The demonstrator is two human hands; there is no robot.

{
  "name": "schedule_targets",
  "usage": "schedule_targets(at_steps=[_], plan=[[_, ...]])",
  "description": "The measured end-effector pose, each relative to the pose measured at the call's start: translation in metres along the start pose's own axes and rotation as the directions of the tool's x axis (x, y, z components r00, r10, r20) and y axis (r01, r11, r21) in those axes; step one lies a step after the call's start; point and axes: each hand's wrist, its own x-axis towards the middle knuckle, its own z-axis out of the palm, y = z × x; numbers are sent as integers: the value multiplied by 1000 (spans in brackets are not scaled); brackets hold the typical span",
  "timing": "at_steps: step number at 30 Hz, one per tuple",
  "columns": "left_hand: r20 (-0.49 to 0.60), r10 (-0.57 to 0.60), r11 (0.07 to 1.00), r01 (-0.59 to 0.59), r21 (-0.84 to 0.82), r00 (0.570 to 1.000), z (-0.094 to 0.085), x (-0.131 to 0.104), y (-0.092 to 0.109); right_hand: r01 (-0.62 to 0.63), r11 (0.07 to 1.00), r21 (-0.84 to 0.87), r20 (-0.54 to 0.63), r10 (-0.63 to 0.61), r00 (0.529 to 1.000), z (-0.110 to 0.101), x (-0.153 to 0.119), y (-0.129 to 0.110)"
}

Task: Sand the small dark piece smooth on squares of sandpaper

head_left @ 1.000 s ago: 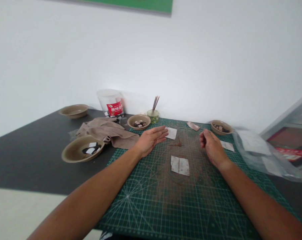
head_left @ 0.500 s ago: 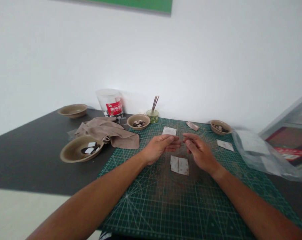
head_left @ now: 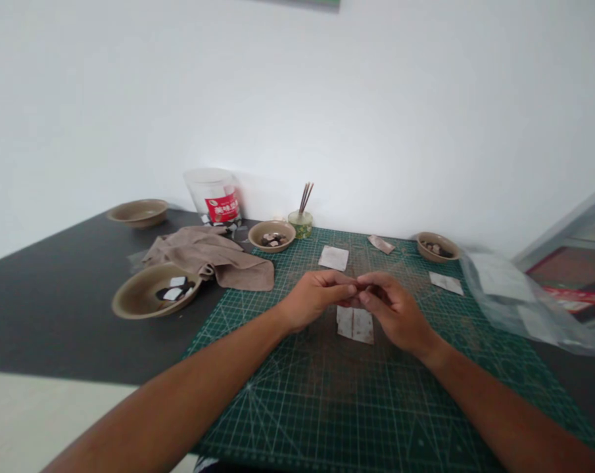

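1. Moved since the earliest frame: the left hand and right hand, then well apart, now meet at the fingertips.
2. Left: bowl containing black and white pieces, just beside a crumpled cloth.
3. Left hand: fingers curled, thumb brought in, above the cutting mat; cannot tell whether anything is gripped.
4. Centre: creased paper square on the mat, partly hidden by the hands.
5. Right hand: fingers bent toward thumb; contents cannot be determined.
6. Right: small bowl near a plastic bag.

fingers curled together, forearms slanting inward
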Motion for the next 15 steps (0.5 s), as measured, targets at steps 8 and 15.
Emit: schedule_targets(at_steps=[8,15], plan=[[-2,21,1000,-21,14,1000,1,0,0,-11,999,53,12,10,1000,0,0,0],[28,35,994,-38,101,999,0,-1,2,-19,997,77,-8,20,1000,0,0,-4]])
